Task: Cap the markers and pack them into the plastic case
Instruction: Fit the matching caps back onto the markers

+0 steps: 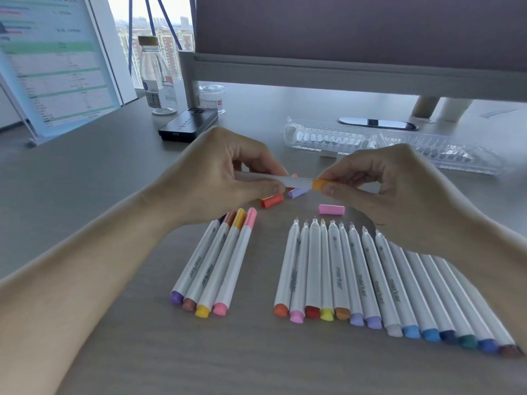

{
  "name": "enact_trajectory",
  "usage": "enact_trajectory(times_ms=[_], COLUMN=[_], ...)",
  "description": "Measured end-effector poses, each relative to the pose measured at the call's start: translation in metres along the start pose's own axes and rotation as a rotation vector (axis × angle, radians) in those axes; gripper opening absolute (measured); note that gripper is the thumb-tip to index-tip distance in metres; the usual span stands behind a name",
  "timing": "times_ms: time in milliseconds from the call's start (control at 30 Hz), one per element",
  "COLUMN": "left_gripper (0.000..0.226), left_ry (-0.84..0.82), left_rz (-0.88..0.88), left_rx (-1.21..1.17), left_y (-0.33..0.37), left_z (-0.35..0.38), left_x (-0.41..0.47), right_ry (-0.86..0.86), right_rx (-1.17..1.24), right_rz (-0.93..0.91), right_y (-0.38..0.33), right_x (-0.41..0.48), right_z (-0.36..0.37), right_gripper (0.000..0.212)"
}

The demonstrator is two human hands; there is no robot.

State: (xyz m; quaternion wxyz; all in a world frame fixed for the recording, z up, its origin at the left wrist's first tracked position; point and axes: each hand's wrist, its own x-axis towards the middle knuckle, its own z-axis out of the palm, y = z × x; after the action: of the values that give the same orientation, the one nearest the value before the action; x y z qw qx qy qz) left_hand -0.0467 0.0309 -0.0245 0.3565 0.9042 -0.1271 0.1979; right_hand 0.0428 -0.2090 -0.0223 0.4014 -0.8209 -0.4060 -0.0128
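Observation:
My left hand (228, 175) grips the white barrel of a marker (296, 181) held level above the desk. My right hand (379, 183) pinches an orange cap (319, 184) sitting on that marker's end. Below the left hand lie several capped markers (216, 263) side by side. A long row of uncapped markers (356, 275) lies to the right, partly under my right forearm. Loose caps rest beneath the hands: a red cap (272, 201), a lilac cap (298, 192) and a pink cap (331, 209). The clear plastic case (399, 145) lies open behind the hands.
A black box (188, 125) sits at the back left, with a plastic bottle (155, 75) and a small clear jar (212, 98) behind it. A tilted document stand (54, 61) is at the far left. A monitor riser (342, 67) spans the back.

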Motion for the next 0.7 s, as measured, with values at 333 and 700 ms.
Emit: enact_trajectory(times_ms=[333,700], left_gripper=[0.007,0.028], left_ry=[-0.083,-0.383], left_rz=[-0.044,-0.573], left_rx=[0.126,0.548], left_y=[0.014,0.083], left_z=[-0.011,-0.023], left_x=[0.0,0.004], right_ry=[0.032,0.144], right_rx=[-0.026,0.078], right_rz=[-0.032,0.134], right_y=[-0.006,0.003], right_x=[-0.002,0.002], right_z=[0.006,0.001], right_gripper=[0.013,0.014])
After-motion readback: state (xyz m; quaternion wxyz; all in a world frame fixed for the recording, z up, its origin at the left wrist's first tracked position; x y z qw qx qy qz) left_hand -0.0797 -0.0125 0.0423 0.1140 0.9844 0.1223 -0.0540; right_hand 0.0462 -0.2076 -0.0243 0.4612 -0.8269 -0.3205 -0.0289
